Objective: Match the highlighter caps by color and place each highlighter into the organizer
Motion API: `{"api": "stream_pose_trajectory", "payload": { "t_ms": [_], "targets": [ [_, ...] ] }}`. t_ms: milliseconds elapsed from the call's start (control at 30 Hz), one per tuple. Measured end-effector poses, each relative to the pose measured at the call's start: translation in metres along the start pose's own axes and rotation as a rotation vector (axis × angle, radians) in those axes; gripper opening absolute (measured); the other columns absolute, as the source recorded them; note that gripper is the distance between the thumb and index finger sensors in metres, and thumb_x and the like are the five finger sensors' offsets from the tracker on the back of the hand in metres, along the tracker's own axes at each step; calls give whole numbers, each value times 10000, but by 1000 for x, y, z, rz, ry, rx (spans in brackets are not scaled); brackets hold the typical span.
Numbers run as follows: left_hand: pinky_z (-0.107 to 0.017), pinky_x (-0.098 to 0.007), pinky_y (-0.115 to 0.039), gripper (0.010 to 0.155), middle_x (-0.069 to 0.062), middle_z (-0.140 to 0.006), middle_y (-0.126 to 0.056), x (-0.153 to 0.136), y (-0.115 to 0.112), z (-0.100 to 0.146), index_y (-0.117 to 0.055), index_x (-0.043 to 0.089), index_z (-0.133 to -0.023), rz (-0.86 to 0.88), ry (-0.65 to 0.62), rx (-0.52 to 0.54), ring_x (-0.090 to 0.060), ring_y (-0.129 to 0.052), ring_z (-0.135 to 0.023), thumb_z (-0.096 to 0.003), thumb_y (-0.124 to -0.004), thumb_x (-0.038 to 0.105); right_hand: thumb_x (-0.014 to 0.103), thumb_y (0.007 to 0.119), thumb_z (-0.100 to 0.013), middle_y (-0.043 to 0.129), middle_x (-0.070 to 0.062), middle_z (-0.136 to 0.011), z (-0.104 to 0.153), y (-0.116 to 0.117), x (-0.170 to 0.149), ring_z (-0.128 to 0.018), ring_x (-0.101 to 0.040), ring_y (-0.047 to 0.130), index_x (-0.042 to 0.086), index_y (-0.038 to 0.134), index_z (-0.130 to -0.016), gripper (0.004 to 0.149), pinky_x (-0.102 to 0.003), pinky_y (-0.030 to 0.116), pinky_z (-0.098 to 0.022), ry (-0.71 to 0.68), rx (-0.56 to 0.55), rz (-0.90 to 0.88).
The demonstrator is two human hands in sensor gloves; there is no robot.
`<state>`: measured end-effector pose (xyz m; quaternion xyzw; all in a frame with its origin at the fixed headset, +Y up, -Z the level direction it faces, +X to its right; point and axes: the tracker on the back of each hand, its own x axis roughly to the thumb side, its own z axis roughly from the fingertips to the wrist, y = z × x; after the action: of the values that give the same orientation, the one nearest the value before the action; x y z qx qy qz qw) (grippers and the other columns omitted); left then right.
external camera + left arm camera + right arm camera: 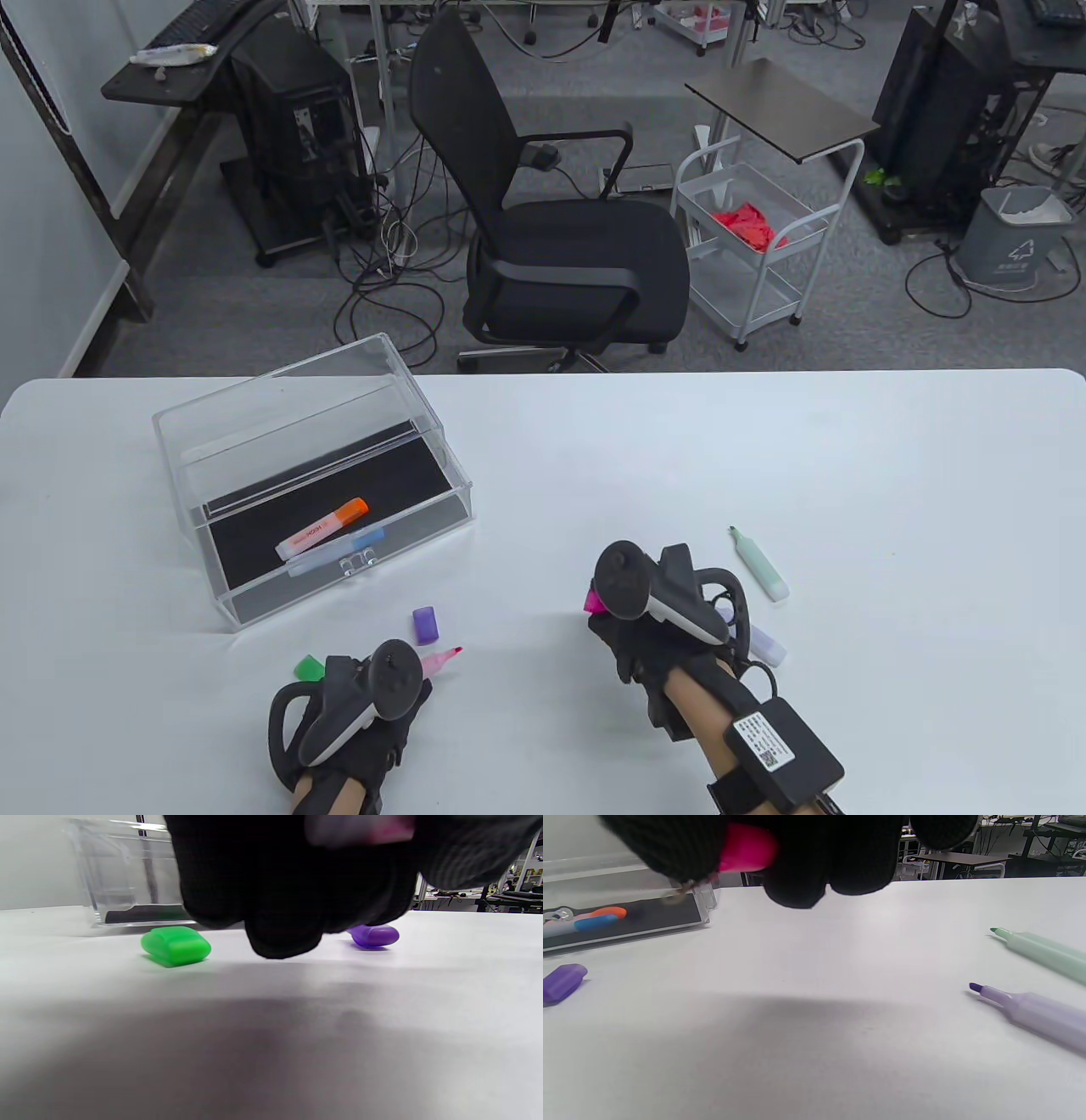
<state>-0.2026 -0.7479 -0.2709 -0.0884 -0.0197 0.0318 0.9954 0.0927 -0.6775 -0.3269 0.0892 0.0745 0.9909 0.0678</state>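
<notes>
The orange-capped highlighter (322, 528) in the clear organizer (310, 475) carried red lettering along its barrel, too small to read. A white label (762, 739) on the black box strapped to the right forearm bore a QR code and tiny, illegible print. The grey bin (1014, 236) showed a white recycling sign.

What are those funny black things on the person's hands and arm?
Both hands, left hand and right hand, wear black knit gloves, each with a black-and-grey controller-shaped tracker strapped on its back. The bare right forearm carries a black box with a white label, and a cable runs to it.
</notes>
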Motion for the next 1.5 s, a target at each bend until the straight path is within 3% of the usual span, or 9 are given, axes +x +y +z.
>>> {"api": "stream_pose_trajectory", "payload": {
  "t_ms": [200, 367, 733, 1500],
  "targets": [
    [-539, -389, -853, 550, 163, -644, -896, 10, 0, -1, -706, 335, -907, -32, -41, 4, -118, -1017, -547, -431, -671, 608, 411, 842, -388, 899, -85, -835, 34, -4, 0, -834, -320, 831, 234, 739, -896, 548, -623, 579, -655, -29, -45, -95],
    [-541, -388, -853, 550, 164, -646, -896, 16, 0, -1, -705, 338, -908, -53, -65, 4, -116, -1017, -550, -430, -671, 608, 411, 847, -389, 903, -88, -831, 49, 5, 3, -830, -322, 835, 233, 746, -896, 546, -622, 583, -653, -49, -57, -173],
    [-486, -359, -864, 545, 165, -647, -890, 27, 2, 5, -701, 342, -909, -75, -116, 29, -121, -1010, -542, -431, -675, 602, 406, 856, -386, 911, -93, -820, 42, 50, -5, -823, -324, 839, 226, 757, -891, 545, -626, 589, -645, -63, -6, -298],
    [-478, -329, -857, 531, 173, -673, -863, 64, -3, 9, -675, 368, -918, -167, -233, 50, -119, -983, -555, -437, -675, 592, 405, 846, -389, 918, -80, -800, 40, 68, 15, -819, -316, 845, 242, 770, -890, 533, -623, 607, -635, -203, 7, -281]
  ]
}}
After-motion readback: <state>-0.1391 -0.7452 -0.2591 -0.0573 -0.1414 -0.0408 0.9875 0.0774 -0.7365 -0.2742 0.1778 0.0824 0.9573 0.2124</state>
